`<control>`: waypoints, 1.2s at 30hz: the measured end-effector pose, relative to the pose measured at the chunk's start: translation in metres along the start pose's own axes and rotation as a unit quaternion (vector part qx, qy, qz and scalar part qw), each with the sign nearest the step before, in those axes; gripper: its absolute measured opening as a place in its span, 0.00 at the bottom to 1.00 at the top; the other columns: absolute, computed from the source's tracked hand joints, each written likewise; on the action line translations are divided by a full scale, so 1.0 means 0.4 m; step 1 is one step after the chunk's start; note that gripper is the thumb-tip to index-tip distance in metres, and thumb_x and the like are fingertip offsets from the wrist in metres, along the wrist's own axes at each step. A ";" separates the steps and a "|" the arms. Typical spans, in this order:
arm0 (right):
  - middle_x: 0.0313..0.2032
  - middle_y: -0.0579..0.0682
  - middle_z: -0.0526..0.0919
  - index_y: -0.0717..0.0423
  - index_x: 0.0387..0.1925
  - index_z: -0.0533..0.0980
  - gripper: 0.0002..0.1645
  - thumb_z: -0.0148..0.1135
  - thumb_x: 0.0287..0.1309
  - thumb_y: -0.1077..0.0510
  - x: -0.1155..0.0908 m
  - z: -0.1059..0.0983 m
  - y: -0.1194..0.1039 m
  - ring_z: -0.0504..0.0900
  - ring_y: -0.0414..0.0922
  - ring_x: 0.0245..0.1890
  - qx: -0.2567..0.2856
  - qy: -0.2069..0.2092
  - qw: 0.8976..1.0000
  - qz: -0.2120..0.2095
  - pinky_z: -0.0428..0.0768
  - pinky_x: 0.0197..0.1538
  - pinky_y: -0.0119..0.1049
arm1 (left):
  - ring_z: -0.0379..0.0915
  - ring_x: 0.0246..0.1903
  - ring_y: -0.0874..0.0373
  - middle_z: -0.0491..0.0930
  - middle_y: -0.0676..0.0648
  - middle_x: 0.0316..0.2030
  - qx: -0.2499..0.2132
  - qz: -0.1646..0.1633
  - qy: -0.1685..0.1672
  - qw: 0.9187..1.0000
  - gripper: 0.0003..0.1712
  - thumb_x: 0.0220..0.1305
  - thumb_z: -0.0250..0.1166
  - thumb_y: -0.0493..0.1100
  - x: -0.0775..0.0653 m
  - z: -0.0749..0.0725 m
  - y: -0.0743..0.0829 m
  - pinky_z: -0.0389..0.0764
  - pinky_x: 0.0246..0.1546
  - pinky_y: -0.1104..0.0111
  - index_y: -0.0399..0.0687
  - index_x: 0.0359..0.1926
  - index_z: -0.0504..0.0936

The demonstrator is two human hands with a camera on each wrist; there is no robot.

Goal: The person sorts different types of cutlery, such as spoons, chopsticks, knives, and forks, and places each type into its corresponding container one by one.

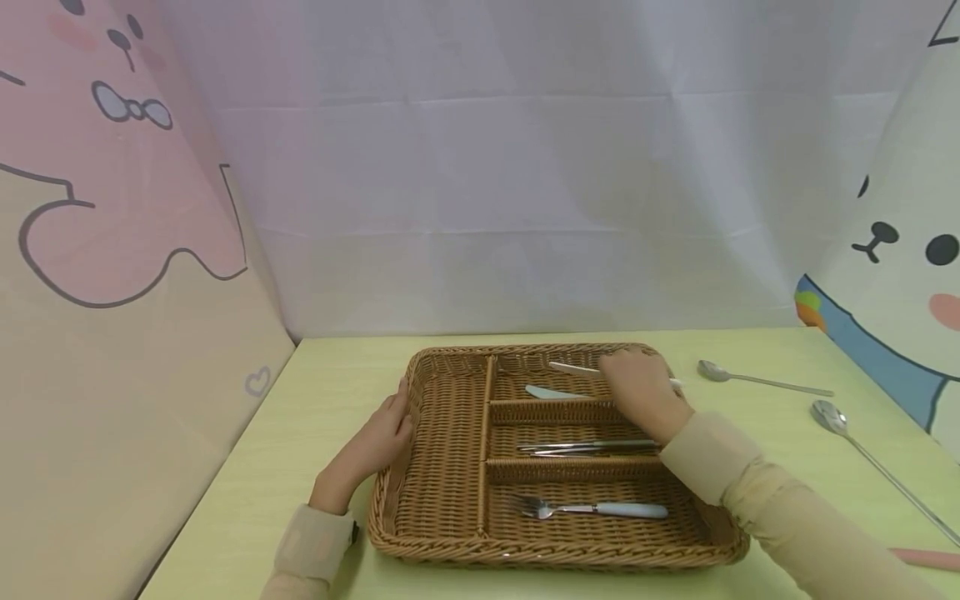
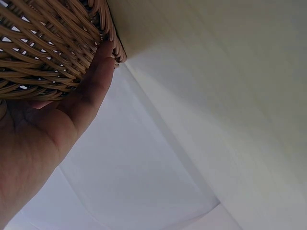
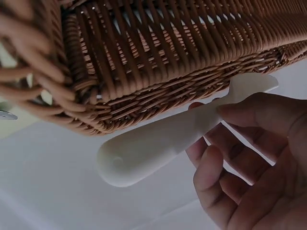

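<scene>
My right hand (image 1: 641,387) pinches a white-handled table knife (image 3: 148,148) between thumb and fingers over the back compartment of the wicker cutlery basket (image 1: 448,450). The blade points left in the head view and the handle's end pokes out to the right. A second knife (image 1: 555,392) lies in that compartment, partly hidden by the hand. Several slim metal utensils (image 1: 558,447) lie in the middle compartment. A fork (image 1: 600,509) with a pale handle rests in the front one. My left hand (image 1: 382,433) lies against the basket's left outer side, its fingers extended along the wicker.
Two long-handled spoons, an upper spoon (image 1: 716,372) and a lower spoon (image 1: 832,417), lie right of the basket on the pale yellow table (image 1: 330,383). A pink handle (image 1: 926,558) shows at the right edge. Fabric walls (image 1: 480,275) enclose the back and sides.
</scene>
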State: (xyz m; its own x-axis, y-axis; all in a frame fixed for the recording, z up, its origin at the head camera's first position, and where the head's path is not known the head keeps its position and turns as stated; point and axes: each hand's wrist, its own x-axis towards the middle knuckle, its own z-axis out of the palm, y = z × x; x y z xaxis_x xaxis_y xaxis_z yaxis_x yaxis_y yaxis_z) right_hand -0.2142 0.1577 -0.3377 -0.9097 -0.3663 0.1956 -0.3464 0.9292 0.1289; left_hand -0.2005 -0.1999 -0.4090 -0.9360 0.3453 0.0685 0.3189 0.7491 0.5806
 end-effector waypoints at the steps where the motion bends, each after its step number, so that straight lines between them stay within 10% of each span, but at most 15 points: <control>1: 0.25 0.59 0.82 0.61 0.26 0.76 0.05 0.62 0.46 0.71 0.003 0.004 -0.004 0.78 0.55 0.25 0.000 -0.001 1.000 -0.003 0.82 0.24 0.51 | 0.53 0.61 0.33 0.53 0.22 0.62 0.000 0.000 0.000 1.000 0.36 0.68 0.42 0.36 0.000 0.000 0.000 0.65 0.57 0.42 0.30 0.68 0.33; 8: 0.16 0.54 0.76 0.57 0.16 0.71 0.13 0.60 0.48 0.72 0.027 0.022 -0.029 0.73 0.48 0.17 0.021 -0.017 0.999 -0.019 0.79 0.18 0.45 | 0.54 0.60 0.33 0.54 0.22 0.62 0.001 -0.002 0.001 1.000 0.35 0.68 0.42 0.36 -0.001 0.000 0.001 0.65 0.56 0.42 0.30 0.68 0.34; 36: 0.24 0.54 0.80 0.59 0.31 0.77 0.04 0.59 0.53 0.68 0.074 0.065 -0.045 0.78 0.48 0.23 -0.008 -0.106 0.994 -0.036 0.83 0.25 0.42 | 0.54 0.60 0.34 0.53 0.22 0.62 -0.001 -0.006 -0.001 1.000 0.35 0.68 0.41 0.36 -0.001 -0.001 0.006 0.65 0.56 0.42 0.29 0.67 0.34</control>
State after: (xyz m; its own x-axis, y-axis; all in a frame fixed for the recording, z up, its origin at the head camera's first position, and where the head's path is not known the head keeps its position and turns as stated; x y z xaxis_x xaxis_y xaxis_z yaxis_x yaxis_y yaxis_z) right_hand -0.2410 0.1312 -0.3597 -0.9111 -0.4116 -0.0240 -0.4103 0.8995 0.1500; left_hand -0.1992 -0.1984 -0.4072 -0.9395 0.3374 0.0588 0.3067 0.7525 0.5828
